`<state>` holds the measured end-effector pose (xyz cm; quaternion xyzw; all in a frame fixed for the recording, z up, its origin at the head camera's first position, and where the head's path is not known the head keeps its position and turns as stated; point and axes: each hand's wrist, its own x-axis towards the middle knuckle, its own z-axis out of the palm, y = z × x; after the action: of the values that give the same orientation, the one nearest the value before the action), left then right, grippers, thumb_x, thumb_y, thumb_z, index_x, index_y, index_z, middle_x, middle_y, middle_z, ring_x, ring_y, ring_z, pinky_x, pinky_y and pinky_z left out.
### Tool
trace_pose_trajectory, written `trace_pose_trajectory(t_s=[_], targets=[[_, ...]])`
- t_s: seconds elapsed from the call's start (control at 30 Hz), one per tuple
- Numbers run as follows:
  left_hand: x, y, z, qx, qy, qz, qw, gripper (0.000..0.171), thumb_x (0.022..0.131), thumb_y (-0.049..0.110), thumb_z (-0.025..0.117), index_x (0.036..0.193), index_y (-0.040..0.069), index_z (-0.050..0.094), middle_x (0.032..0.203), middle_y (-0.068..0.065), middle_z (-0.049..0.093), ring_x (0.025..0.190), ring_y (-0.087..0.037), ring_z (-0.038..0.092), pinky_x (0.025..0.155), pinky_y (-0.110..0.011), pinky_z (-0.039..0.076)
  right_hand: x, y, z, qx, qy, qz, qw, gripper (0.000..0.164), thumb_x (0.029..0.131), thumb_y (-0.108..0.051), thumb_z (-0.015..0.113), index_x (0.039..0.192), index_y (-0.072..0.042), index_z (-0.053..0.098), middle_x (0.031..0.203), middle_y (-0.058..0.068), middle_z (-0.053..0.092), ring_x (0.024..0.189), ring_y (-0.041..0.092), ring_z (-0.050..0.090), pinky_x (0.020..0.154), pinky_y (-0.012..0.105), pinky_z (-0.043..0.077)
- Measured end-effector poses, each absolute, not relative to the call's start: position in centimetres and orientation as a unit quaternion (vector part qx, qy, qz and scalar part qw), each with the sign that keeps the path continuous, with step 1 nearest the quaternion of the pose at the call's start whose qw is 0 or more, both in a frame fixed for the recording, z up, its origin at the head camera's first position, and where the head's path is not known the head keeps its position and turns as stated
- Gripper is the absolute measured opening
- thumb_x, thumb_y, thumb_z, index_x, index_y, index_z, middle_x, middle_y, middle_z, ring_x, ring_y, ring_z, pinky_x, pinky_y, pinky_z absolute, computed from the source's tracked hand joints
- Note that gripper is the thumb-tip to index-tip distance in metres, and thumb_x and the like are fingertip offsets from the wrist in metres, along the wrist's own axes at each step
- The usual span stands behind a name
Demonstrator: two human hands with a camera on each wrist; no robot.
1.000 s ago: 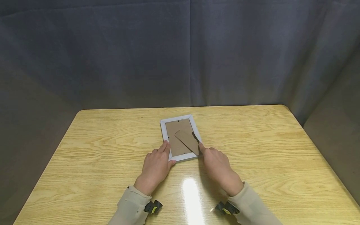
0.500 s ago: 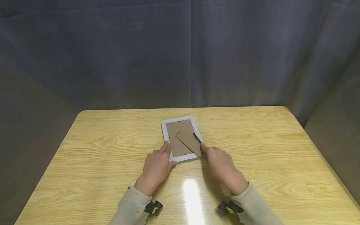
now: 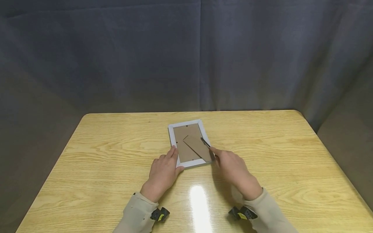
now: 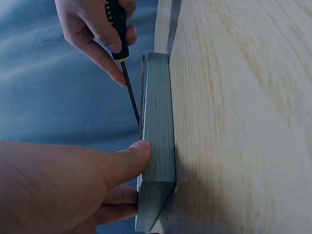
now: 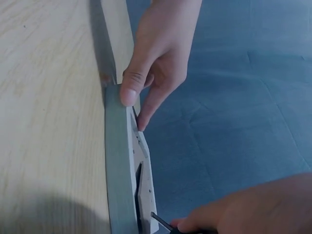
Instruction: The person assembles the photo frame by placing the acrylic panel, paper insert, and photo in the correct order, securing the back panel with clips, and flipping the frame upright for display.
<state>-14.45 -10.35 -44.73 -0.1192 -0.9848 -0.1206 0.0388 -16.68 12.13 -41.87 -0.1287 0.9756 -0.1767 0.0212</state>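
A picture frame (image 3: 172,136) with a pale border lies back up on the table. Its brown backing board (image 3: 181,131) carries a slanted stand flap (image 3: 196,147). My left hand (image 3: 163,171) holds the near left corner, thumb against the near edge and fingers on the left rail. My right hand (image 3: 234,168) grips a screwdriver (image 4: 117,29) by its dark, yellow-marked handle. In the head view the screwdriver's shaft lies across the frame's right rail, tip at the inner edge beside the board. Whether the tip is under a tab is too small to tell.
Wood-grain table (image 3: 102,155) extends around both hands, with a bright glare streak in front of the frame. A dark curtain (image 3: 131,58) hangs behind the table's far edge. Small black devices are strapped at both wrists.
My right hand has shifted a little to the right, showing more of the screwdriver's shaft, while the tip stays near the same spot. The left hand keeps its hold on the frame.
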Motion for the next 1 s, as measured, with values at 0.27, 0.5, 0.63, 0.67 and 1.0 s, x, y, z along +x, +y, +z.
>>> trace_pose_trajectory(t_s=[0.27, 0.5, 0.63, 0.67, 1.0], targets=[[-14.5, -10.4, -44.8, -0.121, -0.984, -0.121, 0.039, 0.069, 0.086, 0.042, 0.062, 0.138, -0.001, 0.047, 0.145, -0.018, 0.041, 0.105, -0.035, 0.059, 0.081, -0.048, 0.049, -16.1, 12.4, -40.9, -0.148, 0.97, -0.193, 0.015, 0.043, 0.091, -0.009, 0.045, 0.132, -0.016, 0.059, 0.059, 0.003, 0.044, 0.048, 0.015, 0.032, 0.04, 0.028, 0.028], [-14.4, -10.4, -44.7, -0.12, -0.984, -0.124, 0.04, 0.069, 0.086, 0.041, 0.062, 0.138, -0.001, 0.047, 0.145, -0.018, 0.041, 0.103, -0.035, 0.059, 0.081, -0.049, 0.049, -15.8, 12.5, -40.2, -0.17, 0.965, -0.2, 0.015, 0.041, 0.092, -0.013, 0.045, 0.13, -0.016, 0.06, 0.054, -0.001, 0.034, 0.047, 0.013, 0.031, 0.041, 0.028, 0.029], [-14.4, -10.4, -44.6, -0.118, -0.984, -0.125, 0.037, 0.069, 0.086, 0.041, 0.062, 0.138, -0.001, 0.047, 0.145, -0.018, 0.041, 0.104, -0.036, 0.059, 0.081, -0.049, 0.049, -15.6, 12.5, -39.8, -0.179, 0.962, -0.206, 0.026, 0.043, 0.092, -0.011, 0.044, 0.131, -0.019, 0.06, 0.053, -0.002, 0.033, 0.045, 0.012, 0.03, 0.04, 0.027, 0.028], [-14.4, -10.4, -44.6, -0.117, -0.984, -0.125, 0.037, 0.069, 0.086, 0.041, 0.062, 0.138, -0.001, 0.047, 0.145, -0.018, 0.041, 0.104, -0.036, 0.059, 0.082, -0.049, 0.049, -15.5, 12.5, -39.7, -0.182, 0.961, -0.208, 0.028, 0.043, 0.092, -0.011, 0.044, 0.132, -0.019, 0.059, 0.053, -0.002, 0.034, 0.045, 0.012, 0.03, 0.04, 0.027, 0.029], [-14.5, -10.4, -44.7, -0.114, -0.984, -0.129, 0.039, 0.069, 0.087, 0.042, 0.06, 0.139, 0.0, 0.046, 0.146, -0.017, 0.04, 0.106, -0.036, 0.058, 0.083, -0.05, 0.048, -14.7, 12.8, -38.7, -0.201, 0.955, -0.211, 0.053, 0.041, 0.093, -0.011, 0.045, 0.129, -0.018, 0.062, 0.057, -0.002, 0.037, 0.047, 0.012, 0.032, 0.043, 0.028, 0.031]])
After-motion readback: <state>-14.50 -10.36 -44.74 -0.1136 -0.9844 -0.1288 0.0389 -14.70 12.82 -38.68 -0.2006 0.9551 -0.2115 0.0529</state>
